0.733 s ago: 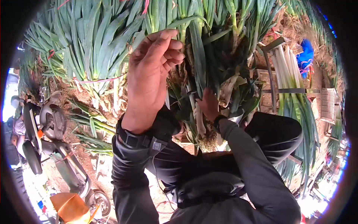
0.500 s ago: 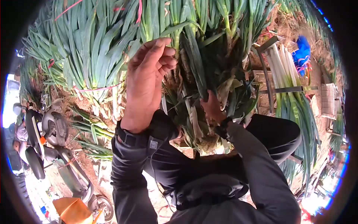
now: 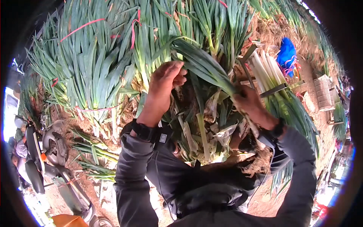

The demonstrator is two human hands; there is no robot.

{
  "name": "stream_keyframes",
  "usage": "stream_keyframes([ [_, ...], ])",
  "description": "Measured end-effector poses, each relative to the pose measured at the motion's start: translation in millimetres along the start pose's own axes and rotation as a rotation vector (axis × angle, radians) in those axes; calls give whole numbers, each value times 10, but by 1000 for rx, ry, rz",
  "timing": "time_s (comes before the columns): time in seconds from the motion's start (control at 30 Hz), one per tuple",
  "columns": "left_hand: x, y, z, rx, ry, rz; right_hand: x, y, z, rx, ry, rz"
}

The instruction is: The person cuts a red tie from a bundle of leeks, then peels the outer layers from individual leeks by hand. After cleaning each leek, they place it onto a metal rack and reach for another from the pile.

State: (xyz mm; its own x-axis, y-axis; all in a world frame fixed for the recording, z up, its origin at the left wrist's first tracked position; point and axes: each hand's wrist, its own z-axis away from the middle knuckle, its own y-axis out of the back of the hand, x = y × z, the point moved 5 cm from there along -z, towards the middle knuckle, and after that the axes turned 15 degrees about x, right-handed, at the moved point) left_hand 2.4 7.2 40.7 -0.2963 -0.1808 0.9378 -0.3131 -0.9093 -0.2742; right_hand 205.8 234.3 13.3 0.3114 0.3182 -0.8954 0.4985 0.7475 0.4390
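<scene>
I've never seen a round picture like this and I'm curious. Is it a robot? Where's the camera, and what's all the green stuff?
There's no robot here: these are a person's own two bare hands. The camera sits on the person's head, looking down. Its very wide lens bends straight edges and makes the view look round. The right hand grips at least one long green onion, with stringy roots at the end nearer the person. The left hand is raised, fingers curled, near the leaves; I can't tell whether it touches them. Ahead are big bundles of green onions, some with pink ties. On the right, pale stalks lie beside a metal bar, and on the left there's a motorbike.
</scene>
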Motion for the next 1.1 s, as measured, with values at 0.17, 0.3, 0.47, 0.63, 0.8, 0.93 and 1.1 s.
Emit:
stream_keyframes([
  [0.17, 62, 56, 57, -36, -22, -10, -841, 668, 415, -10, -133, -30],
  [0.3, 116, -78, 91, -79, -44, -4, -1068, 981, 476, 282, 344, 207],
  [0.47, 149, 39, 75, -62, -65, -27, -1327, 207, 55, 46, 130, -414],
  [0.63, 206, -76, -20, -220, -106, 200, -1096, -881, -62, -231, 1, -814],
  [0.8, 251, 119, -156, -160, -110, 364, -960, -1366, -394, -269, 108, -677],
  [0.93, 403, 287, -197, 11, -185, 429, -1173, -1490, -472, -321, 243, -428],
  [1.1, 710, 488, -136, 120, -360, 370, -538, -1584, -542, -218, 103, -486],
])
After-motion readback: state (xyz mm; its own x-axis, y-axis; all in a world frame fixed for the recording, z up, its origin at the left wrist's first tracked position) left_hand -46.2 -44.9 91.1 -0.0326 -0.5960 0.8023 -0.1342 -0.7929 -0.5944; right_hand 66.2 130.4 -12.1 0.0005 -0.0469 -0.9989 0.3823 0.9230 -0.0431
